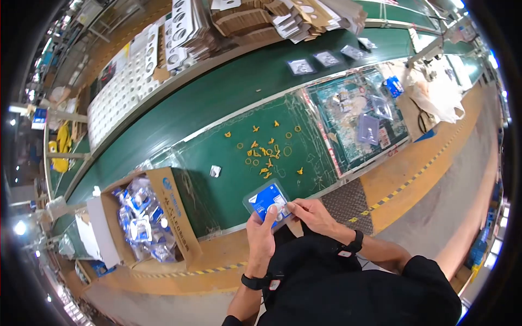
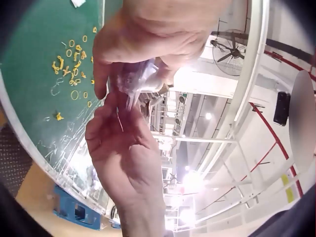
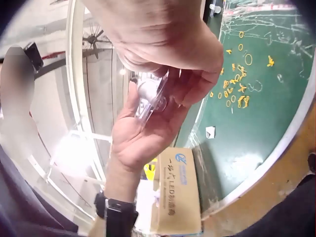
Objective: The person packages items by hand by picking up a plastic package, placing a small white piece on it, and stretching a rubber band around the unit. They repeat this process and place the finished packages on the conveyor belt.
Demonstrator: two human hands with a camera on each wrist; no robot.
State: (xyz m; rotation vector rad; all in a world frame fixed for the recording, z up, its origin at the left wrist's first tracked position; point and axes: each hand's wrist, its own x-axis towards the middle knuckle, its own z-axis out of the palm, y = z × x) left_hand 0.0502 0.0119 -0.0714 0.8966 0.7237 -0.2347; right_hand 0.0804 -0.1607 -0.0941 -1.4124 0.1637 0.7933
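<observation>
A clear plastic blister pack (image 1: 263,202) with a blue printed card is held up in front of the body, near the table's front edge. My left hand (image 1: 260,242) grips it from below, thumb across its face. On the pack's right edge, my right hand (image 1: 316,218) pinches with thumb and fingers. The right wrist view shows a rounded white part inside the clear shell (image 3: 150,94), lying between both hands. From the left wrist side, the right hand (image 2: 128,163) appears palm up under the pack, and the left hand (image 2: 148,39) covers much of it.
Yellow rings and small yellow pieces (image 1: 263,152) lie scattered on the green table (image 1: 212,141). A cardboard box (image 1: 182,217) of blue-and-clear packs stands at the left. Rightward are a work mat (image 1: 348,119) with a clear tray (image 1: 368,129) and a white plastic bag (image 1: 435,98).
</observation>
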